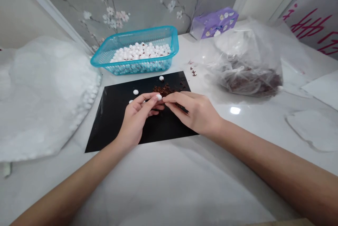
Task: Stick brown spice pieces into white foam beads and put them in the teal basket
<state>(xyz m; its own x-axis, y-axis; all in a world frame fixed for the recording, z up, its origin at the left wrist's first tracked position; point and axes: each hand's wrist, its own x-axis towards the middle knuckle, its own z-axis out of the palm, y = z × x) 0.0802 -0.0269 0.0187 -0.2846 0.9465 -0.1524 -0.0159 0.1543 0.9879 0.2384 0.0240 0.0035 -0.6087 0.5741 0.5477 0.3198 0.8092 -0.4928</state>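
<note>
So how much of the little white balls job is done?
The blue basket holds lots of balls with brown bits among them, so those may be done. The left hand pinches one ball, the right hand working close beside it. Maybe left: loose balls and brown bits on the black mat, plus the big bag. I can't count them all.

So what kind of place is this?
Probably a home or small workshop table: floral panel behind, purple box, and a blue basket of white balls by a black mat.
</note>
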